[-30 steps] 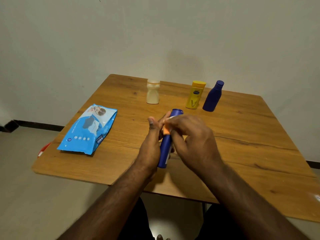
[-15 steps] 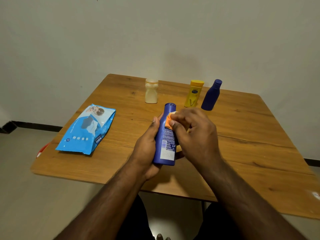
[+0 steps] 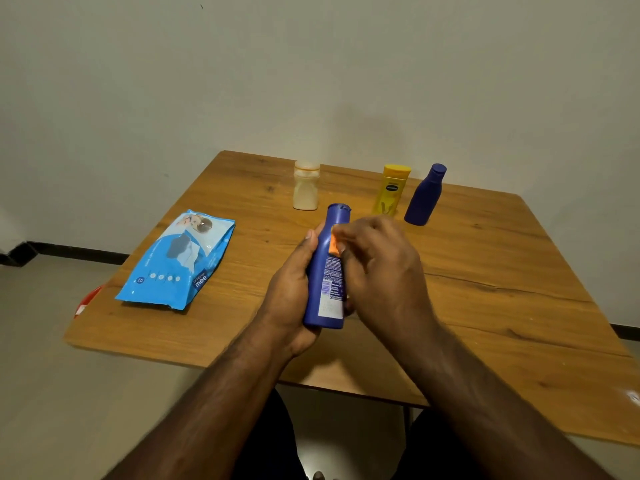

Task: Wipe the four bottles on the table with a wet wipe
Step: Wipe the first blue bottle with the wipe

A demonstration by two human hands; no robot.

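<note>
My left hand (image 3: 292,289) grips a tall blue bottle (image 3: 328,271) from its left side and holds it above the table, cap pointing away from me. My right hand (image 3: 377,271) presses a small wipe (image 3: 334,244) against the bottle's upper right side; only an orange-and-white bit of it shows between my fingers. At the back of the table stand a cream translucent bottle (image 3: 306,190), a yellow bottle (image 3: 391,188) and a dark blue bottle (image 3: 425,195).
A blue wet wipe pack (image 3: 180,261) lies flat on the left part of the wooden table (image 3: 502,289). Something red (image 3: 88,299) shows below the table's left edge. A pale wall stands right behind the table.
The blue bottle turned in my left hand, from edge-on to showing its printed back label. My right hand with the wipe slid along the bottle's upper part.
</note>
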